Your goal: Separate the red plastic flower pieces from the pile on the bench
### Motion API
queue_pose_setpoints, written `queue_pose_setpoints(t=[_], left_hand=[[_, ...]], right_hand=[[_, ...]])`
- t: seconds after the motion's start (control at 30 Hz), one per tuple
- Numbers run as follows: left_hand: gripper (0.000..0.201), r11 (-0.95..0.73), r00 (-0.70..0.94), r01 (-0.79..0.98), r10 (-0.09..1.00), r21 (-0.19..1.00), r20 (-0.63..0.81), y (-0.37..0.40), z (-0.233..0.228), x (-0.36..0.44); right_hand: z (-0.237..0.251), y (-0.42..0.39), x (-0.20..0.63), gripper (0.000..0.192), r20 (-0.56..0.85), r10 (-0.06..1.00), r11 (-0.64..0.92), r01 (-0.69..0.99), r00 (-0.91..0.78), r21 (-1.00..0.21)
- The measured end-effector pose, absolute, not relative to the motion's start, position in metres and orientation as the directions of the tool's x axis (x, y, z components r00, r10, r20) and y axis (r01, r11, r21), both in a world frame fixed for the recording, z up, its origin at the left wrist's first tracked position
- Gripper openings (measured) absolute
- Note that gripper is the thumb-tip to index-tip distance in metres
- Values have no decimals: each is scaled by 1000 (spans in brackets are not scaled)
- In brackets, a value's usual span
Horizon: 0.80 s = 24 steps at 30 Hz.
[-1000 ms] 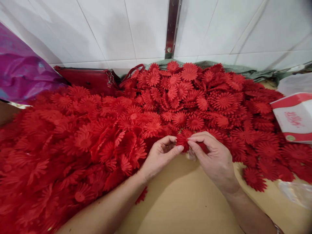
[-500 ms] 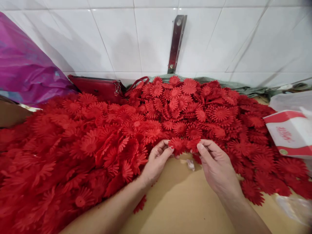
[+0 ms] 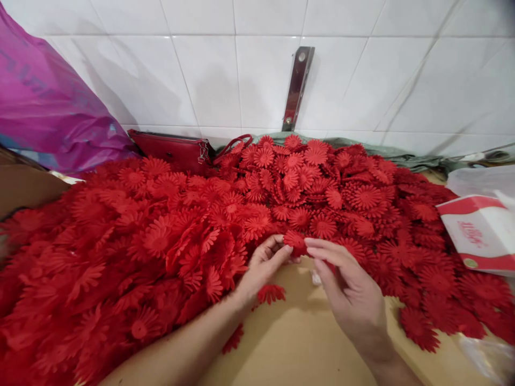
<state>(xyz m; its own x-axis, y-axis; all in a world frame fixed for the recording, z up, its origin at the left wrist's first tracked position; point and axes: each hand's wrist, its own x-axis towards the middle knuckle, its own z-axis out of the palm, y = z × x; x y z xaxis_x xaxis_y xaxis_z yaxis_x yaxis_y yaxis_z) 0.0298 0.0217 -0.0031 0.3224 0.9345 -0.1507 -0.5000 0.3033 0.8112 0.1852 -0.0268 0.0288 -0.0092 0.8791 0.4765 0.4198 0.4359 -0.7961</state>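
My left hand (image 3: 263,265) is closed, pinching a red daisy-shaped petal piece (image 3: 295,241) between thumb and fingers. Close on its right is my right hand (image 3: 348,284), its fingertips at the right edge of the same piece and its thumb bent in below. A bit of red shows between the right fingers, partly hidden. Under my left wrist, a single red petal piece (image 3: 271,293) lies beside the heap. Around both hands spreads a large heap of the same red petal pieces (image 3: 161,236), many stacked together.
Tan table surface (image 3: 293,338) shows between my forearms, with a small whitish scrap (image 3: 316,277) on it. Behind the heap lie a red purse (image 3: 169,150) and a tiled wall with a metal bracket (image 3: 296,88). A purple bag (image 3: 60,102) stands left, a red-and-white packet (image 3: 477,230) right.
My right hand has shifted its grip, its fingers now more extended beside the left hand's piece. A separate petal piece now shows below my left wrist. The view has tilted slightly upward.
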Motion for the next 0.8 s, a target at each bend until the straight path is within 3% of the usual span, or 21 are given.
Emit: queue_pose_setpoints(t=[0.13,0.3,0.5,0.63,0.8], left_hand=[[32,279,371,-420,921,863,-117,18,4,29],[31,274,389,-403,915,873,-108,16,10,29],[33,295,394,-396,910,870,-129,16,9,29],[32,307,345,-430,925,849,-160,17,2,28],[38,312,213,-600,950,737,-229,21,-2,32]], right_hand=[[17,-17,192,17,445,891,323,556,95,-766],[12,-15,193,7,512,856,381,581,72,-719],[16,-17,194,8,447,892,343,540,70,-769],[16,-15,197,10,384,900,257,461,206,-849],[16,-15,198,15,295,894,164,366,338,-916]])
